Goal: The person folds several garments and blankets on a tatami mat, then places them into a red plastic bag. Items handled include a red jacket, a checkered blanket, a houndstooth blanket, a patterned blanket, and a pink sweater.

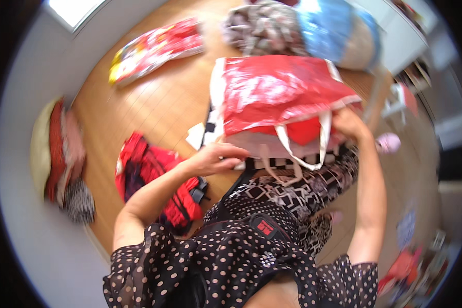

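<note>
A glossy red shopping bag [272, 87] with white sides and white handles [321, 146] lies in front of me, its mouth toward my body. Something red and something pale show inside the mouth. My right hand [349, 124] grips the bag's right corner at the mouth, its fingertips partly hidden by the bag. Beside the left corner of the mouth is my left hand [215, 158], fingers stretched apart and holding nothing. Under the bag shows a black-and-white checked cloth [280, 163].
A red and yellow plastic package [159, 49] lies on the wooden floor. Red and dark clothing [138, 159] is heaped at my left, and folded textiles [61, 149] stand by the wall. Behind the bag sit a patterned bundle [264, 28] and a blue plastic-wrapped bundle [326, 25].
</note>
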Demonstrator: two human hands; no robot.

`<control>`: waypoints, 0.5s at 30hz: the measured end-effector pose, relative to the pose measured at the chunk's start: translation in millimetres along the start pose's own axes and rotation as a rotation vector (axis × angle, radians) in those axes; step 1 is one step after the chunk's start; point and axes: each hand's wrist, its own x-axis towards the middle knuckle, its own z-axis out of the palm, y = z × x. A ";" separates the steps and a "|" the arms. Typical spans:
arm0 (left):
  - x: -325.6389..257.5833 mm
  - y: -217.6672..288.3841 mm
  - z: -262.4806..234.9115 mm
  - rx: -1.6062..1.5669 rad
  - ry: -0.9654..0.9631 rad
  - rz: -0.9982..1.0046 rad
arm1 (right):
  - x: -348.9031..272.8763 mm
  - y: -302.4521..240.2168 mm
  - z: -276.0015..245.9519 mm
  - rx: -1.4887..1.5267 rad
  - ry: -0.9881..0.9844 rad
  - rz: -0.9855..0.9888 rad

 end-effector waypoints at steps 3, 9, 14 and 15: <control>-127.6 -43.6 -26.6 0.191 0.923 -0.283 | -9.5 28.0 15.1 -0.351 -0.115 0.251; -382.7 -157.0 20.9 0.433 1.487 -1.411 | -31.9 89.8 60.0 0.500 -0.036 0.370; -406.1 -216.5 48.4 -0.021 1.495 -1.565 | -71.9 106.9 82.0 0.642 0.066 0.487; -398.3 -231.0 48.8 -0.060 1.584 -1.586 | -75.8 109.6 85.4 0.586 0.060 0.514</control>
